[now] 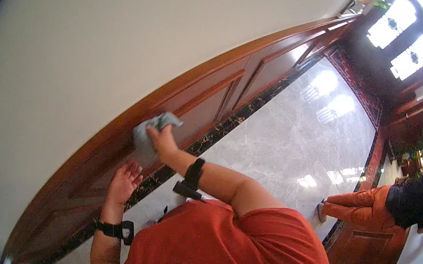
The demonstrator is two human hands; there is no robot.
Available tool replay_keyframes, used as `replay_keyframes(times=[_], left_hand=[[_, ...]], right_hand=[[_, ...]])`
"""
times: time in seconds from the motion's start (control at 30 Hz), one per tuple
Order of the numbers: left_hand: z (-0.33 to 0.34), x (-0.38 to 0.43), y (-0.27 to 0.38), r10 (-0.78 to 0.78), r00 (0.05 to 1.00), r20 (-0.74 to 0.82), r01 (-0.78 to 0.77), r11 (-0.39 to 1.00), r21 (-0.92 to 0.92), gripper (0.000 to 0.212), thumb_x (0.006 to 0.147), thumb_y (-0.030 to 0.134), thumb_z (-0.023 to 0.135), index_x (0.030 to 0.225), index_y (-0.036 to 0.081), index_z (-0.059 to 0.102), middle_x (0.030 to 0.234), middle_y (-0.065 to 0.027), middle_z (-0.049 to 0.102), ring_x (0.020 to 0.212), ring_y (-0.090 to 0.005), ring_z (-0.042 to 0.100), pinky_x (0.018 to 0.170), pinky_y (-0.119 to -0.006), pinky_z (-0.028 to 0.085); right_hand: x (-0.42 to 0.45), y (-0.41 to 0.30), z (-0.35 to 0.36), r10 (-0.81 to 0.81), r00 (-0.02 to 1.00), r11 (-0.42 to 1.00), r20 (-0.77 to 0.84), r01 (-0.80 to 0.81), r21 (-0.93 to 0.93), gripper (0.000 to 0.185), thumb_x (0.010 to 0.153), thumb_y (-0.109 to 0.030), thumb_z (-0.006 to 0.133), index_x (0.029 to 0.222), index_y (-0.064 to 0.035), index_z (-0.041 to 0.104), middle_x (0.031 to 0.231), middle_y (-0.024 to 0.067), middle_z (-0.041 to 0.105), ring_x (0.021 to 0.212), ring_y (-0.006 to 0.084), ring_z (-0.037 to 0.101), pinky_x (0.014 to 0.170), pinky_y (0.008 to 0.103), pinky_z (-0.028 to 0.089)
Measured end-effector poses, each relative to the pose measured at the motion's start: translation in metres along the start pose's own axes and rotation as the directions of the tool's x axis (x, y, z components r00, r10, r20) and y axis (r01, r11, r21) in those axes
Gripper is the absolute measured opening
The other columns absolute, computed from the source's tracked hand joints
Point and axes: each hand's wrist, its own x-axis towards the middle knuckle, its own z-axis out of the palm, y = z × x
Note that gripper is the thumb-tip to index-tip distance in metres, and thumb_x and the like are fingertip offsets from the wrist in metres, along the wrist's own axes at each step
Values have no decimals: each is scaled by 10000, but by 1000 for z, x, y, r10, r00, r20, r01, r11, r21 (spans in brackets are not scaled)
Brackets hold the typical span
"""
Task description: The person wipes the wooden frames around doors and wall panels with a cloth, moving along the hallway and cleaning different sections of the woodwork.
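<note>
My right hand [163, 142] grips a grey-blue cloth [145, 138] and holds it against the wooden wainscot panelling [202, 110], just under its top rail. Part of the cloth bunches up above my thumb. Lower and to the left, my left hand [125, 183] is held up in front of the same panelling with its fingers apart and nothing in it. Whether the left fingertips touch the wood, I cannot tell. Black straps with small devices circle both my forearms.
A cream wall [97, 43] rises above the panelling, and a dark marble skirting [201, 143] borders the glossy grey tiled floor [278, 130]. Another person [374, 203] in orange trousers stands at the right. Dark double doors [391, 44] with bright glazed panels close the far end.
</note>
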Motion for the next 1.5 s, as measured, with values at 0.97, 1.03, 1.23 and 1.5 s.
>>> replay_keyframes(times=[0.97,1.03,1.23,1.5], left_hand=[[148,-125,47,361,822,441,-558,352,752,429,861,378,497,1150,66,547,1046,-70,589,1055,-209,516,1005,-423,285],[205,-170,76,302,751,588,-626,609,487,503,880,427,448,1152,13,529,1049,-85,586,1050,-208,513,952,-380,353],[247,-220,50,367,352,861,-754,656,28,490,879,429,450,1136,20,534,1041,-80,585,1037,-207,517,941,-378,360],[252,-221,47,439,288,851,-757,649,-79,473,877,431,453,1113,31,541,1030,-74,585,1020,-205,522,925,-374,369]], right_hand=[[69,-29,-68,-23,990,952,136,-21,306,349,844,-77,566,1151,4,420,1085,150,538,932,290,560,742,395,497],[71,-40,-64,-175,957,964,233,118,238,413,829,-62,583,1189,0,391,1113,151,530,971,286,560,754,394,515],[41,-48,-42,-133,989,978,60,121,171,428,793,-59,623,1169,3,429,1091,159,555,929,293,600,705,395,536],[60,-55,-42,-93,990,982,110,73,177,358,803,-29,587,1140,-26,466,1093,157,562,953,305,596,741,423,541]])
